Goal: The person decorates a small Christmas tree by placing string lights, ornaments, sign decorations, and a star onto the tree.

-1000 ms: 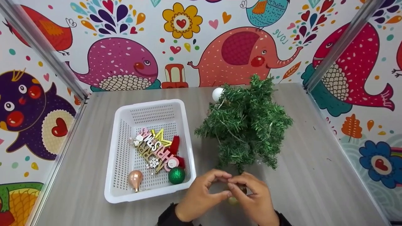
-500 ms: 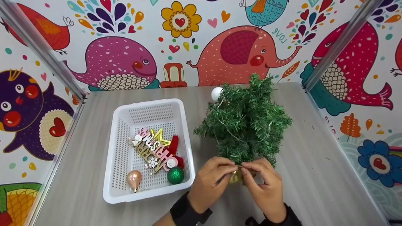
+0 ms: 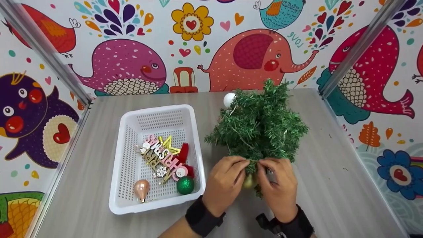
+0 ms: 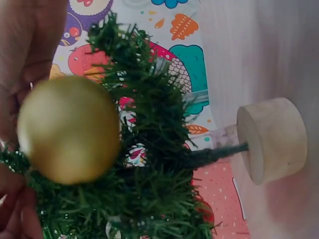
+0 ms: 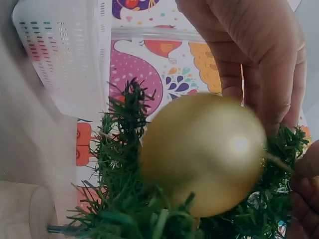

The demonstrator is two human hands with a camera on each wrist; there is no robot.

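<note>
Left hand [image 3: 223, 185]: fingers bent, thumb and forefinger brought together in a pinch on a thin string [image 5: 279, 162]; tips partly hidden. Right hand [image 3: 281, 188]: same pinch, thumb against forefinger, other fingers curled, just beside the left; the string spans the small gap between the two.

Straps, black, two: one on the left wrist [image 3: 203, 216], one on the right.

Gold ball [image 4: 70, 129]: matte, on the string, below the fingertips and between the hands, at the tree's near side. Whether the string passes round a branch cannot be told.

Tree [image 3: 257, 125]: green, bushy, upright, between the basket and the table's right edge; wooden base [image 4: 271, 142], round, standing on the table.

White ball [image 3: 229, 99]: at the tree's far left side, toward the table's far edge.

Basket [image 3: 116, 172]: white, perforated, on the left half of the table. Contents: pink bulb [image 3: 141, 188], near left corner; green ball [image 3: 185, 185], glittered, near right corner; lettered sign [image 3: 167, 158], slantwise across the middle; yellow star [image 3: 170, 145], beside the sign; red ribbon [image 3: 183, 153], by the right wall.

Table [image 3: 330, 198]: grey, wood-grained; dark scraps [image 3: 345, 169] toward its right edge.

Wall [image 3: 211, 19]: printed with animals, along the far edge.
</note>
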